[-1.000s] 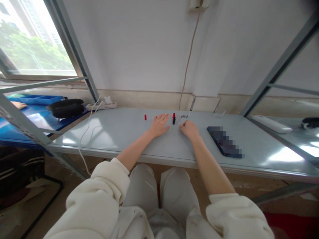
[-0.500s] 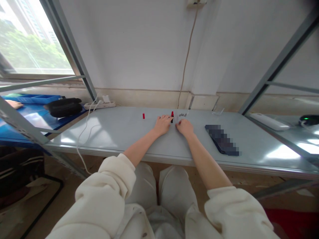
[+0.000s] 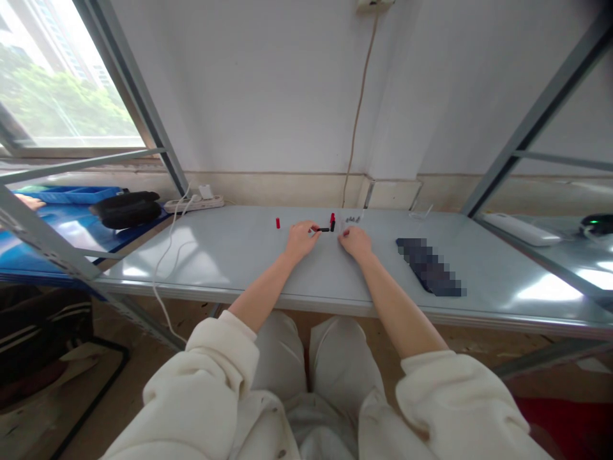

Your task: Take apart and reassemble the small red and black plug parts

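- my left hand (image 3: pixel 302 240) pinches a slim black stick (image 3: pixel 324 230) at its fingertips, the free end pointing toward my right hand (image 3: pixel 355 243).
- my two hands are apart; my right one has its fingers curled low over the grey table (image 3: pixel 249 255), and i cannot tell if they grip anything (a bit of red shows there).
- between them, a short black piece (image 3: pixel 332 227) sits just in front of a red piece (image 3: pixel 332 217), near small grey parts (image 3: pixel 353 220).
- a red cylinder (image 3: pixel 278 223) is beyond my left hand, farther left.
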Available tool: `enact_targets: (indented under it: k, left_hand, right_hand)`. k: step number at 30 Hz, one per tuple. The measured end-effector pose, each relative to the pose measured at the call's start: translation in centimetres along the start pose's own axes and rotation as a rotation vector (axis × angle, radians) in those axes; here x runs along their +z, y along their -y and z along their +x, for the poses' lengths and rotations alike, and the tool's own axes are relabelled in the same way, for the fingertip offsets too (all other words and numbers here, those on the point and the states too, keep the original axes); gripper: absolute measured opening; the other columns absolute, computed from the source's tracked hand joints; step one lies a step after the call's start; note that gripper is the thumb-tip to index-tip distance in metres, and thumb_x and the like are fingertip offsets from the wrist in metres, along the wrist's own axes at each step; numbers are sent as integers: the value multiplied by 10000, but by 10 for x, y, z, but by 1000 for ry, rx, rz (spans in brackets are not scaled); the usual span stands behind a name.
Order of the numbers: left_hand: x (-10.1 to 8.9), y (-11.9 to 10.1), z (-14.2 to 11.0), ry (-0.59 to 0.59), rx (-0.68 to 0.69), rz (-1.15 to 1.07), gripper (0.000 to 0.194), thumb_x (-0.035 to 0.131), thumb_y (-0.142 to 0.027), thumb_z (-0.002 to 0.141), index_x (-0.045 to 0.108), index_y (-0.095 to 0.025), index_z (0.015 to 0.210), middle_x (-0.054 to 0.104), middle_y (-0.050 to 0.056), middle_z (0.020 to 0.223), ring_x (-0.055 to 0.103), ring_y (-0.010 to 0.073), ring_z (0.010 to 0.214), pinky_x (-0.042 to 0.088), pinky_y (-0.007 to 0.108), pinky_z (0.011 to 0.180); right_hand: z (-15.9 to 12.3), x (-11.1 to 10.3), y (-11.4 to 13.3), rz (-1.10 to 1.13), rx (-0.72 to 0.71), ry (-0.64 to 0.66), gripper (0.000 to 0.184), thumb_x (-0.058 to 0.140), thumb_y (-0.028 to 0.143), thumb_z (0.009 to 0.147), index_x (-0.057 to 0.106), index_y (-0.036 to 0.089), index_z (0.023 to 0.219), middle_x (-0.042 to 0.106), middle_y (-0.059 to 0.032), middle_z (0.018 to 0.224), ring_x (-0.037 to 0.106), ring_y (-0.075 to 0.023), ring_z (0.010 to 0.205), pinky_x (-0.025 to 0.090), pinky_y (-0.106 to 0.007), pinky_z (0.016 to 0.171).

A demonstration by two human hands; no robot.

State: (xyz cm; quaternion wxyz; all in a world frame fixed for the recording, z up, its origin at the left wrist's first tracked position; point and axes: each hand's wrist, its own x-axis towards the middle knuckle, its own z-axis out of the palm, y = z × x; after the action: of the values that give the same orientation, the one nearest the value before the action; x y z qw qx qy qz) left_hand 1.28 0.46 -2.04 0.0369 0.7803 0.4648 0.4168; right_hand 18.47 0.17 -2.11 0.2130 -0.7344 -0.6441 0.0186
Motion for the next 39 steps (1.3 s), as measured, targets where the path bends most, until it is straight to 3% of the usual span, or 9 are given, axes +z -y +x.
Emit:
enact_targets:
  k: [9,18,33,39]
  left_hand:
    - [1,3,-4,-92,70,-79,114,581,-213,735,599,-173,840,640,21,806,552,118,733,424,270,778]
    - [3,4,-6,-92,108,-75,100,562,-210,755,585,-179,847,626,19,821,549,118,740,434,267,760]
    - [1,2,-4,-149,130,-141,99,535,-219,774,574,-179,856,626,21,826,544,110,705,439,268,744]
    - [0,0,-4,-159,121,-195,102,540,-218,765,575,-174,850,632,24,806,556,104,681,441,244,663]
  right_hand:
    - [1,0,0,-22,-15,5,221,455,246,781,622,159,896,635,-110,970,572,-228,932,417,-327,748]
    - [-13,-10,11,-259,-287,-23,197,455,202,791,597,137,911,637,-125,973,566,-219,926,350,-321,798]
    - [-14,-10,10,-276,-340,-46,180,462,197,779,589,132,889,642,-119,948,578,-229,887,347,-329,754]
    - [-15,-10,12,-287,-339,-49,203,458,193,774,583,127,921,638,-124,956,578,-230,887,349,-324,755]
